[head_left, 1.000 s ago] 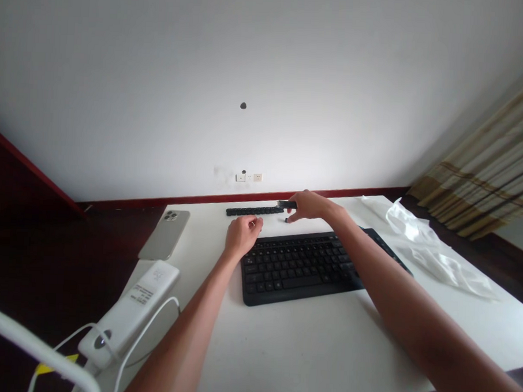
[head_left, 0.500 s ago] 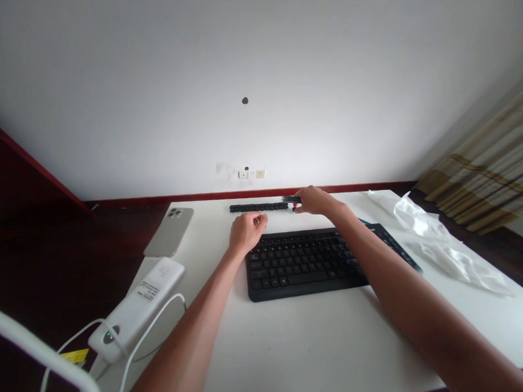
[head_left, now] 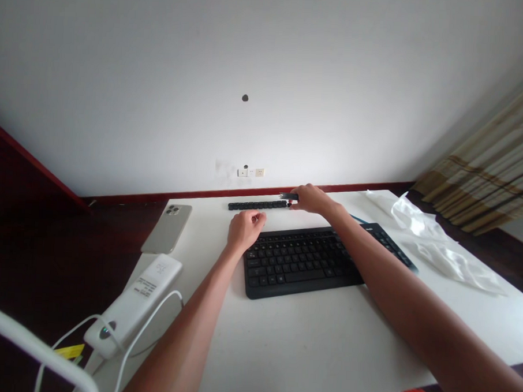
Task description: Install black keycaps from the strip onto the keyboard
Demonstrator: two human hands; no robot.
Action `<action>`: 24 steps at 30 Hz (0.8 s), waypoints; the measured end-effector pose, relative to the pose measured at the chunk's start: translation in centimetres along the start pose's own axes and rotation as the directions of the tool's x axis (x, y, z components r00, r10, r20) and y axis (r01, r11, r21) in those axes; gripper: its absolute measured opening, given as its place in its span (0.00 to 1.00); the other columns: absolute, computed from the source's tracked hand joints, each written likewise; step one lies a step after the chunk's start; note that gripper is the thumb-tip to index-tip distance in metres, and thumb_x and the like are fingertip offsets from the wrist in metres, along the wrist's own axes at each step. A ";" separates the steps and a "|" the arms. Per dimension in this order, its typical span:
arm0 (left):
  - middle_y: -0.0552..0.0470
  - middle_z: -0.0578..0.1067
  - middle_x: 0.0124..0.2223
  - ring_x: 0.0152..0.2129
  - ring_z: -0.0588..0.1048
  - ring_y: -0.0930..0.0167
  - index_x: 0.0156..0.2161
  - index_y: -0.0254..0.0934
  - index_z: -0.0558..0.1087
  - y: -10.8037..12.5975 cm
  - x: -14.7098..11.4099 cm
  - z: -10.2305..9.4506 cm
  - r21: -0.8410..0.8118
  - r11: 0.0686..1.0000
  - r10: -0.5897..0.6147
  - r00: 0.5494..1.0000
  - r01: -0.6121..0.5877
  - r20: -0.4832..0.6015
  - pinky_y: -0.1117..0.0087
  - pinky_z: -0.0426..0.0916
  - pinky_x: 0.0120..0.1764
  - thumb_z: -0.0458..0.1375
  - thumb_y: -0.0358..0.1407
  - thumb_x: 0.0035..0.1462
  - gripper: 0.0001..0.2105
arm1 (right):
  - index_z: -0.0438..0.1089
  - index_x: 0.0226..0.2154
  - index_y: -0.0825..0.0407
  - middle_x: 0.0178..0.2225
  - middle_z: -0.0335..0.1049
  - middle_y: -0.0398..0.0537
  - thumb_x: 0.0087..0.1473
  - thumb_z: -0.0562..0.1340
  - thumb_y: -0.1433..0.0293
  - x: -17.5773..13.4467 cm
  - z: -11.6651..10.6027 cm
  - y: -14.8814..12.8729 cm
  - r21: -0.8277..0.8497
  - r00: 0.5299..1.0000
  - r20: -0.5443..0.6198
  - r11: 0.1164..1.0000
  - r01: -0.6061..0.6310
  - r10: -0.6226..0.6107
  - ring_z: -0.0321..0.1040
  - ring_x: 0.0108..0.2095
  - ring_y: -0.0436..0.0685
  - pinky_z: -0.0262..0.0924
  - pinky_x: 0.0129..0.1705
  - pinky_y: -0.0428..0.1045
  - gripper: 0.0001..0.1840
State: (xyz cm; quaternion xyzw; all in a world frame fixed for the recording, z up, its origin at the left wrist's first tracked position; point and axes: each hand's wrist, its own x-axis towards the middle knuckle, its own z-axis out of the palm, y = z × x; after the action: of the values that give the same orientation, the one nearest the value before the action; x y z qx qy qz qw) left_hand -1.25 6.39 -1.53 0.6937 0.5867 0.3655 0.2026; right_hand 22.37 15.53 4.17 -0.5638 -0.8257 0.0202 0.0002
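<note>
My right hand [head_left: 309, 198] is closed at the back of the white desk [head_left: 281, 341], holding a short dark pen-like tool [head_left: 289, 196] with a pale tip pointing left. Its fingertips are at a small black keycap [head_left: 289, 205], by the right end of a row of black keycaps [head_left: 256, 205]. My left hand [head_left: 245, 230] lies at the top left corner of the black keyboard [head_left: 302, 264], just in front of that row. Its fingers are curled in, and whatever they may hold is hidden. The right forearm covers part of the keyboard.
On the left lie a phone [head_left: 168, 229] and a white power strip [head_left: 138, 303] with a white cable [head_left: 127, 352]. Crumpled clear plastic [head_left: 458, 265] lies on the right. A blue item [head_left: 358, 219] shows behind the right forearm. The wall [head_left: 161, 99] stands behind the desk.
My right hand has shifted slightly left, bringing the small keycap up to the row's right end. The left hand keeps its place by the keyboard corner. The whole view has moved a little.
</note>
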 end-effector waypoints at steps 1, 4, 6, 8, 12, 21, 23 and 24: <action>0.50 0.77 0.26 0.26 0.74 0.68 0.23 0.39 0.73 0.0 0.0 0.0 0.002 1.000 -0.002 1.000 0.002 0.001 0.70 0.59 0.33 0.53 0.42 0.65 0.19 | 0.81 0.44 0.48 0.37 0.81 0.52 0.54 0.70 0.62 0.0 0.0 0.0 0.002 1.000 -0.002 1.000 0.000 0.000 0.76 0.40 0.63 0.65 0.42 0.51 0.15; 0.50 0.77 0.26 0.26 0.75 0.67 0.23 0.39 0.73 0.1 0.0 0.0 0.007 1.000 -0.011 1.000 0.011 0.007 0.70 0.59 0.33 0.53 0.42 0.65 0.19 | 0.80 0.45 0.47 0.37 0.80 0.52 0.54 0.70 0.62 0.0 0.2 -0.1 0.008 1.000 -0.016 1.000 -0.003 0.003 0.76 0.39 0.63 0.65 0.41 0.51 0.15; 0.50 0.77 0.25 0.26 0.74 0.67 0.23 0.39 0.73 0.2 0.0 -0.1 0.007 1.000 -0.015 1.000 0.015 0.008 0.70 0.59 0.33 0.53 0.42 0.64 0.19 | 0.80 0.44 0.47 0.37 0.80 0.52 0.54 0.70 0.61 0.0 0.2 -0.1 0.012 1.000 -0.029 1.000 0.002 -0.001 0.76 0.39 0.63 0.64 0.40 0.52 0.15; 0.50 0.76 0.25 0.25 0.74 0.67 0.23 0.40 0.72 0.2 0.0 -0.1 0.004 1.000 -0.013 1.000 0.013 0.006 0.70 0.58 0.33 0.53 0.42 0.64 0.19 | 0.80 0.44 0.46 0.37 0.80 0.52 0.54 0.71 0.60 0.0 0.3 -0.1 0.017 0.999 -0.038 1.000 0.004 -0.004 0.76 0.39 0.64 0.64 0.39 0.52 0.15; 0.51 0.75 0.24 0.25 0.73 0.68 0.22 0.40 0.71 0.1 0.0 -0.1 0.004 1.000 -0.009 1.000 0.009 0.001 0.70 0.58 0.32 0.53 0.43 0.64 0.19 | 0.80 0.44 0.47 0.38 0.80 0.52 0.54 0.71 0.60 0.0 0.2 0.0 0.028 0.999 -0.045 1.000 -0.003 0.004 0.76 0.39 0.63 0.64 0.39 0.52 0.16; 0.51 0.76 0.25 0.25 0.73 0.68 0.23 0.40 0.72 0.1 0.0 -0.1 -0.005 1.000 -0.007 1.000 0.007 0.003 0.70 0.58 0.32 0.53 0.43 0.64 0.19 | 0.81 0.42 0.47 0.36 0.80 0.52 0.54 0.71 0.60 -0.3 -0.4 -0.2 0.041 0.999 -0.032 0.999 -0.022 0.023 0.74 0.38 0.62 0.62 0.37 0.50 0.14; 0.51 0.77 0.25 0.25 0.74 0.68 0.23 0.40 0.73 0.1 0.0 -0.1 -0.008 1.000 -0.013 1.000 0.013 -0.001 0.70 0.58 0.32 0.53 0.43 0.64 0.19 | 0.81 0.40 0.48 0.35 0.79 0.52 0.56 0.69 0.58 -0.4 -1.1 0.2 0.045 0.997 -0.070 0.999 -0.018 0.021 0.73 0.37 0.61 0.60 0.36 0.50 0.13; 0.51 0.77 0.25 0.25 0.74 0.68 0.23 0.40 0.73 0.1 0.0 -0.1 -0.010 1.000 -0.015 1.000 0.015 -0.001 0.70 0.59 0.32 0.54 0.43 0.64 0.19 | 0.80 0.38 0.49 0.33 0.79 0.52 0.57 0.67 0.57 -0.6 -1.7 0.4 0.060 0.994 -0.110 0.998 -0.020 0.027 0.72 0.36 0.61 0.59 0.36 0.50 0.14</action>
State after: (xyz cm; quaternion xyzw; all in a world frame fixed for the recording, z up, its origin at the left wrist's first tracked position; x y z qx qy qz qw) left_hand -1.27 6.31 -1.41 0.6881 0.5900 0.3673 0.2085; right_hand 23.00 15.22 5.86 -0.5734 -0.8168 0.0129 0.0624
